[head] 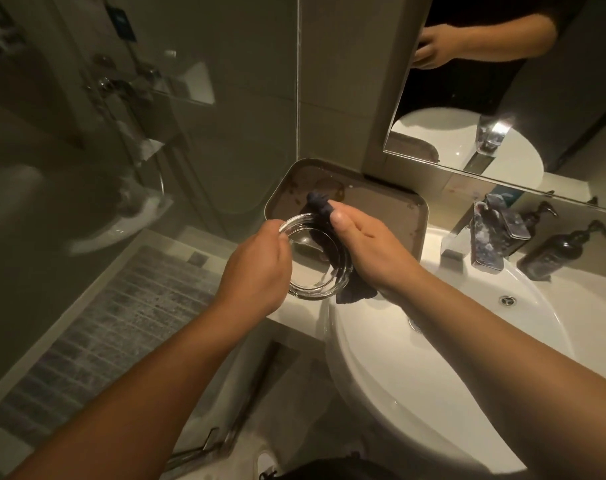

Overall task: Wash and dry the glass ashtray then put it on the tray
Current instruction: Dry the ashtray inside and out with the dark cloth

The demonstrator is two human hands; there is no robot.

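Note:
A round clear glass ashtray [312,258] is held in the air, just left of the white basin and over the near edge of the brown tray [381,213]. My left hand [256,268] grips its left rim. My right hand [367,247] presses a dark blue cloth [355,292] against the ashtray's right side; one end of the cloth sticks up past my fingertips, another hangs below my palm. The tray lies on the counter against the wall, its surface stained and spotted.
The white basin [467,341] fills the right, with a chrome tap [491,237] behind it. Two dark pump bottles [557,251] stand at the far right under the mirror [502,81]. A glass shower screen [121,116] and tiled floor lie to the left.

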